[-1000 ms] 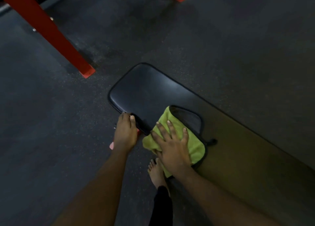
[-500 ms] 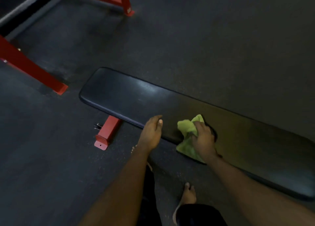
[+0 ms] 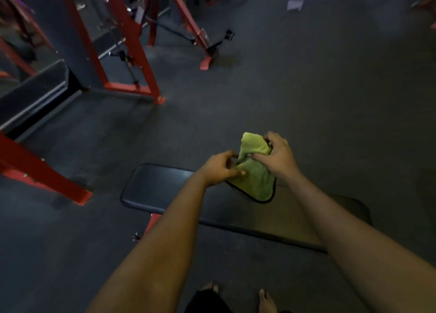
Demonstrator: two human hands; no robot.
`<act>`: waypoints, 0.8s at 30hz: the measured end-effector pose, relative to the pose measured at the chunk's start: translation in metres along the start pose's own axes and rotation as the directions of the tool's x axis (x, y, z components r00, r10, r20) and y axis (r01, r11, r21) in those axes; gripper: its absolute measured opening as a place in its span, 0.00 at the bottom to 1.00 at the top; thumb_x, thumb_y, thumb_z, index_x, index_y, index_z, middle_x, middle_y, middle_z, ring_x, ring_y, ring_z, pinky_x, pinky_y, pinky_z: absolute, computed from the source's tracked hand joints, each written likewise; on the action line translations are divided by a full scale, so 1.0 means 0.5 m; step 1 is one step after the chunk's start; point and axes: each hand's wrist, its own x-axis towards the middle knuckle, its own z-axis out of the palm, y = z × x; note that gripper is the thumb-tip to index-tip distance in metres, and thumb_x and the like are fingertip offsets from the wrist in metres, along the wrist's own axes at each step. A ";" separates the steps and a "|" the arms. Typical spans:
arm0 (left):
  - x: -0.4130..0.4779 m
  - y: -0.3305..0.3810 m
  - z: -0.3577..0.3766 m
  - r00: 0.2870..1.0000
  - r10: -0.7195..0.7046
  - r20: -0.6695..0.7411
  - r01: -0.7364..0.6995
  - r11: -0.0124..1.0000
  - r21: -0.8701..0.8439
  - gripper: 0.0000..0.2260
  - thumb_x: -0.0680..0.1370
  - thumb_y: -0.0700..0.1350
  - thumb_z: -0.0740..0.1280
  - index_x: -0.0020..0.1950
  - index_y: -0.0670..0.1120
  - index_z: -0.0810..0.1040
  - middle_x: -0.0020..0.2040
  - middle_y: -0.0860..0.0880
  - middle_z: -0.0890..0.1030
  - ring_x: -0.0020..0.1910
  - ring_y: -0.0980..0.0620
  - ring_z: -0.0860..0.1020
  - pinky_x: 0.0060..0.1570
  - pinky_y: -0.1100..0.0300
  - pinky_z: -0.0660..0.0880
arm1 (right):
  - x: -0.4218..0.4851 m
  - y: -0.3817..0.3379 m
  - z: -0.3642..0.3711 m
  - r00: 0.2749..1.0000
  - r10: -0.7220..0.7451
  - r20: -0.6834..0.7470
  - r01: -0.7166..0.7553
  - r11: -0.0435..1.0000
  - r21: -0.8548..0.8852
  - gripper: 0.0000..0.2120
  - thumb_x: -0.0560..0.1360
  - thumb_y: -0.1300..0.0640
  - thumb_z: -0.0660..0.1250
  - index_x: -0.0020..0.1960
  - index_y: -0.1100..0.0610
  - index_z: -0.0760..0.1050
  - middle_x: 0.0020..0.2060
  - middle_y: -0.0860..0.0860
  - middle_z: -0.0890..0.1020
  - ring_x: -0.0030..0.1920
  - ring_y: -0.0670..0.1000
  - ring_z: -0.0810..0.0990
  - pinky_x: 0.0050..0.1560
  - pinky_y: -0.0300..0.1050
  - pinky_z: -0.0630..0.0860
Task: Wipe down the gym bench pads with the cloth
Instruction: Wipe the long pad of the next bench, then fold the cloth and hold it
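A green cloth with a black hem hangs in the air above the bench. My right hand grips its bunched upper part. My left hand pinches its left edge with the fingertips. Below them lies the black bench pad, flat and long, running from the middle toward the right, partly hidden by my forearms. Neither hand touches the pad.
Red steel machine frames stand at the back left, and a red leg crosses the floor at left. A red bench foot sticks out under the pad. My bare feet stand on the dark rubber floor at the bottom.
The cloth has come up off the pad, from flat under my right hand to held in the air. My left hand left the pad's edge and took the cloth. The view tilted up.
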 end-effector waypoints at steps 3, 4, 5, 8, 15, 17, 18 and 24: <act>0.025 0.050 -0.065 0.995 0.092 0.047 -0.096 0.992 0.077 0.12 0.75 0.51 0.72 0.50 0.45 0.76 0.44 0.47 0.78 0.43 0.50 0.76 0.43 0.54 0.74 | 0.010 -0.044 -0.049 0.995 0.015 -0.099 -0.012 1.000 0.027 0.20 0.66 0.46 0.79 0.51 0.47 0.73 0.45 0.40 0.75 0.55 0.53 0.72 0.53 0.54 0.74; 0.031 0.062 -0.082 0.992 0.116 0.055 -0.121 0.990 0.079 0.11 0.76 0.49 0.70 0.50 0.43 0.75 0.44 0.46 0.78 0.43 0.49 0.76 0.42 0.54 0.73 | 0.010 -0.052 -0.058 0.991 0.018 -0.136 -0.015 1.000 0.021 0.18 0.66 0.46 0.78 0.50 0.46 0.74 0.44 0.40 0.76 0.55 0.53 0.72 0.54 0.55 0.74; 0.039 0.078 -0.105 0.986 0.154 0.071 -0.160 0.982 0.095 0.10 0.76 0.48 0.69 0.50 0.42 0.74 0.44 0.45 0.78 0.43 0.49 0.75 0.41 0.55 0.72 | 0.008 -0.064 -0.071 0.982 0.023 -0.188 -0.022 1.000 0.004 0.16 0.66 0.46 0.78 0.48 0.46 0.75 0.43 0.40 0.76 0.55 0.54 0.72 0.54 0.57 0.74; 0.054 0.112 -0.134 0.964 0.246 0.098 -0.256 0.960 0.110 0.08 0.77 0.45 0.67 0.47 0.43 0.69 0.40 0.48 0.73 0.40 0.49 0.72 0.36 0.55 0.67 | -0.009 -0.075 -0.101 0.961 0.061 -0.271 -0.081 0.995 -0.064 0.17 0.67 0.46 0.79 0.43 0.52 0.74 0.40 0.44 0.75 0.52 0.55 0.71 0.53 0.59 0.72; 0.067 0.221 -0.134 0.811 0.452 0.371 -0.525 0.843 0.121 0.07 0.77 0.46 0.65 0.54 0.53 0.76 0.54 0.47 0.80 0.55 0.46 0.77 0.56 0.48 0.76 | -0.155 -0.104 -0.178 0.878 0.194 -0.438 -0.188 0.981 0.056 0.21 0.68 0.42 0.79 0.41 0.56 0.73 0.36 0.49 0.76 0.40 0.48 0.75 0.36 0.43 0.67; 0.056 0.260 -0.113 0.757 0.469 0.455 -0.587 0.794 0.158 0.04 0.77 0.48 0.63 0.44 0.58 0.74 0.51 0.47 0.78 0.58 0.43 0.73 0.60 0.44 0.72 | -0.210 -0.114 -0.201 0.857 0.230 -0.461 -0.201 0.973 0.113 0.20 0.68 0.44 0.79 0.43 0.57 0.74 0.37 0.50 0.77 0.38 0.46 0.76 0.37 0.44 0.70; 0.052 0.275 -0.104 0.745 0.470 0.472 -0.606 0.774 0.185 0.04 0.77 0.49 0.63 0.43 0.58 0.73 0.49 0.49 0.77 0.59 0.43 0.71 0.61 0.43 0.70 | -0.229 -0.114 -0.211 0.853 0.238 -0.465 -0.202 0.971 0.127 0.20 0.67 0.44 0.79 0.43 0.57 0.74 0.37 0.49 0.77 0.38 0.46 0.76 0.39 0.45 0.71; -0.036 0.429 0.011 0.569 0.577 0.586 -0.741 0.669 0.061 0.06 0.78 0.50 0.65 0.48 0.50 0.69 0.47 0.49 0.76 0.49 0.48 0.76 0.42 0.55 0.72 | -0.454 -0.133 -0.306 0.691 0.320 -0.648 -0.264 0.946 0.187 0.22 0.65 0.44 0.81 0.45 0.56 0.73 0.35 0.44 0.77 0.37 0.42 0.76 0.39 0.42 0.73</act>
